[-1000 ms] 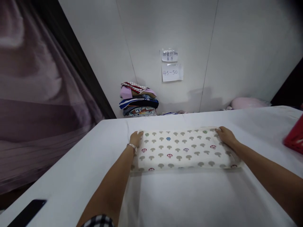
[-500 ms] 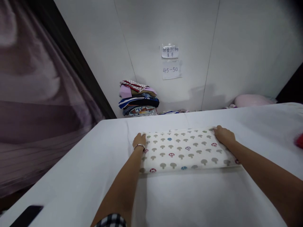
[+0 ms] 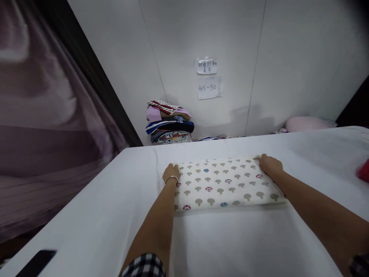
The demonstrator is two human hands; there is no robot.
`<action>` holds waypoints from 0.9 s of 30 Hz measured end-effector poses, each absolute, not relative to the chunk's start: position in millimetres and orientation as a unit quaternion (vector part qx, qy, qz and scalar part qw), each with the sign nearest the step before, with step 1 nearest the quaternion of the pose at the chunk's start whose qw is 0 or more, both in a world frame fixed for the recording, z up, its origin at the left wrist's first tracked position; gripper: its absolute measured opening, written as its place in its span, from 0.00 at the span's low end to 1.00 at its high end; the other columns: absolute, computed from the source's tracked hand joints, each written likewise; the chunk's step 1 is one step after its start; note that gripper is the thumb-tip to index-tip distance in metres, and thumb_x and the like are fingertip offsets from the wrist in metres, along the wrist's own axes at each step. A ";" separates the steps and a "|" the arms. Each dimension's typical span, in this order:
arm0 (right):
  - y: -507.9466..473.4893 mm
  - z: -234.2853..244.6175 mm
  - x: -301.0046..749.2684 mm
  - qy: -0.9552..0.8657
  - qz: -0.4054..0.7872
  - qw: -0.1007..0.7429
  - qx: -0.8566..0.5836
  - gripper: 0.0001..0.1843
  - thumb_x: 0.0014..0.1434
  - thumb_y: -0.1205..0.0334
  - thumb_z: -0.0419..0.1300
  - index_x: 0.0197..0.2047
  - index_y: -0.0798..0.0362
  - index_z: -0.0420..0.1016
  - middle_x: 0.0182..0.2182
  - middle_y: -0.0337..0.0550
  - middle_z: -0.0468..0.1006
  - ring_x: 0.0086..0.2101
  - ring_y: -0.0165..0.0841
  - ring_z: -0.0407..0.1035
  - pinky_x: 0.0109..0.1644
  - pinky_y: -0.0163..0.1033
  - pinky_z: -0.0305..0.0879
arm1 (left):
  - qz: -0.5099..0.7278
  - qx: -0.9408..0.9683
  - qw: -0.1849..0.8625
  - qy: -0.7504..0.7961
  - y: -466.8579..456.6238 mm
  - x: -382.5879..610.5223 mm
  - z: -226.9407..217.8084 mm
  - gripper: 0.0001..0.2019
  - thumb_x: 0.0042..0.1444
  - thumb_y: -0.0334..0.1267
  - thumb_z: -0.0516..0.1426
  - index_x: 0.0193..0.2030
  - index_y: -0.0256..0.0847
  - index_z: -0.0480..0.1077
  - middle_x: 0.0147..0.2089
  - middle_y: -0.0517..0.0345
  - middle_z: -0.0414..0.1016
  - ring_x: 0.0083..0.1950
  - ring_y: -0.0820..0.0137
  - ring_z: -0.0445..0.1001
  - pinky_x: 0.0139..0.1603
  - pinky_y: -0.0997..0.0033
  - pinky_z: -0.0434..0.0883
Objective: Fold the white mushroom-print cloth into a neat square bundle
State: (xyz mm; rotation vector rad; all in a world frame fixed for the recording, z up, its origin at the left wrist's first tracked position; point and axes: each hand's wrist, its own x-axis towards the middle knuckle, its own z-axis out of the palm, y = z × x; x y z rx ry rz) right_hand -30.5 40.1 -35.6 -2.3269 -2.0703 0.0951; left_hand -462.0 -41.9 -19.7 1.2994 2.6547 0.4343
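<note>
A white cloth (image 3: 221, 184) printed with grey, red and blue mushrooms lies folded in a wide rectangle on the white table. My left hand (image 3: 171, 173), with a bracelet at the wrist, is closed on its far left corner. At the far right corner my right hand (image 3: 271, 164) grips the edge, fingers curled around it. Both forearms reach forward along the two sides of the cloth, and my fingertips are partly hidden.
Folded fabrics (image 3: 169, 122) are stacked behind the table's far edge, by the wall. Two handwritten paper notes (image 3: 210, 87) hang above. A dark flat object (image 3: 36, 263) lies at the near left, something red (image 3: 363, 170) at the right. A purple curtain (image 3: 54, 154) hangs left.
The view has shifted slightly. My hands keep their hold on the cloth's far corners, and the cloth lies nearly as before, with its right side drawn in a little.
</note>
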 end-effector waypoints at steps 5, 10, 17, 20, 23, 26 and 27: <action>39.2 -22.9 -39.0 -0.687 0.006 0.025 -0.726 0.19 0.57 0.68 0.44 0.49 0.63 0.65 0.45 0.64 0.71 0.45 0.48 0.65 0.43 0.50 0.61 | 0.144 0.444 0.058 0.882 -45.6 -454.9 -6.5 0.21 0.55 0.43 0.50 0.53 0.35 0.60 0.49 0.39 0.69 0.50 0.55 0.68 0.44 0.60 0.65; 31.9 -16.8 -89.6 -0.819 -0.008 0.073 -0.569 0.23 0.58 0.68 0.45 0.57 0.54 0.60 0.58 0.51 0.60 0.57 0.39 0.52 0.57 0.44 0.48 | 0.147 0.590 -0.007 0.794 -43.0 -416.2 -8.4 0.19 0.57 0.39 0.50 0.55 0.41 0.60 0.57 0.47 0.62 0.61 0.61 0.55 0.58 0.60 0.53; 35.6 -27.7 -140.3 -0.889 0.032 0.047 -0.454 0.17 0.61 0.62 0.44 0.47 0.49 0.70 0.48 0.47 0.72 0.48 0.39 0.64 0.51 0.43 0.55 | 0.075 0.745 0.032 0.662 -15.9 -387.1 -27.2 0.12 0.59 0.39 0.48 0.48 0.45 0.66 0.50 0.55 0.69 0.53 0.65 0.63 0.56 0.62 0.54; 45.0 -24.8 -138.7 -0.888 0.033 0.033 -0.457 0.17 0.60 0.59 0.46 0.48 0.49 0.70 0.47 0.48 0.71 0.48 0.40 0.63 0.51 0.44 0.54 | 0.076 0.744 0.041 0.663 -5.9 -391.8 -28.7 0.12 0.56 0.40 0.51 0.48 0.46 0.66 0.50 0.55 0.68 0.54 0.65 0.62 0.55 0.63 0.54; 53.9 -20.6 -135.8 -0.880 0.037 0.016 -0.474 0.18 0.57 0.53 0.50 0.46 0.51 0.71 0.45 0.51 0.72 0.47 0.43 0.64 0.50 0.47 0.53 | 0.087 0.739 0.054 0.665 0.2 -394.2 -29.9 0.12 0.55 0.39 0.53 0.46 0.46 0.67 0.49 0.57 0.68 0.53 0.66 0.63 0.55 0.64 0.55; 60.1 -19.5 -135.6 -0.867 0.049 0.000 -0.496 0.19 0.54 0.50 0.52 0.41 0.53 0.72 0.43 0.51 0.74 0.44 0.43 0.66 0.48 0.47 0.55 | 0.104 0.729 0.059 0.674 2.2 -392.9 -33.2 0.10 0.55 0.38 0.53 0.44 0.44 0.67 0.48 0.56 0.68 0.53 0.67 0.63 0.54 0.66 0.56; 61.4 -19.6 -135.8 -0.864 0.054 -0.002 -0.501 0.18 0.54 0.50 0.52 0.41 0.53 0.72 0.42 0.50 0.74 0.44 0.42 0.66 0.47 0.46 0.56 | 0.109 0.725 0.060 0.678 2.3 -392.3 -34.4 0.09 0.55 0.38 0.52 0.44 0.43 0.66 0.49 0.56 0.68 0.52 0.67 0.63 0.53 0.67 0.56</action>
